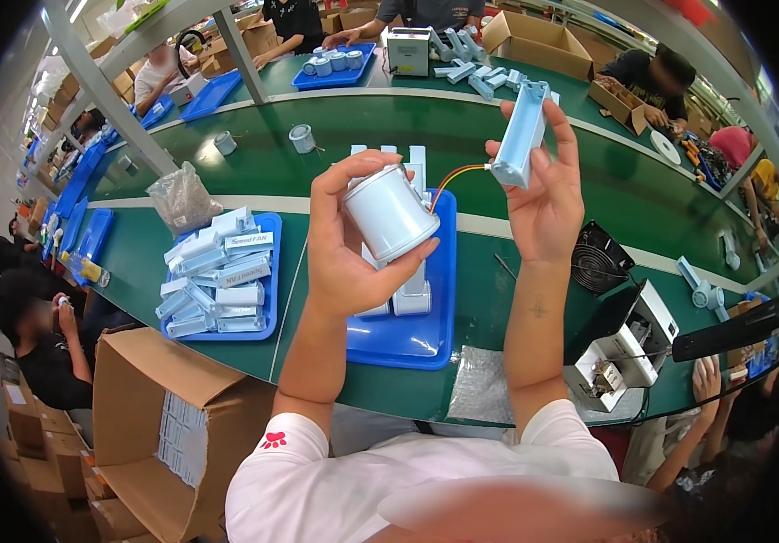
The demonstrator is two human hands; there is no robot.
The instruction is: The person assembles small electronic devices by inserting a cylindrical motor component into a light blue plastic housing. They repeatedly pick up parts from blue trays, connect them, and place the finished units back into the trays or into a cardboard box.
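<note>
My left hand [346,244] is closed around a light blue round motor housing [391,214], held up over the bench. Thin red, yellow and dark wires [458,170] run from it toward the part in my other hand. Between the fingers and thumb of my right hand [545,181] stands a light blue hollow handle shell [523,132], tilted, its open side facing me. Below my hands, a blue tray [398,346] bears more light blue parts [412,299], partly hidden by my left hand and the housing.
Left of my arm, another blue tray [275,271] is heaped with handle shells, beside a clear bag [181,199]. A cardboard box [136,452] stands lower left. On the right are a black fan [599,257] and a white machine [629,348]. Round housings [301,138] sit on the green conveyor; people work around.
</note>
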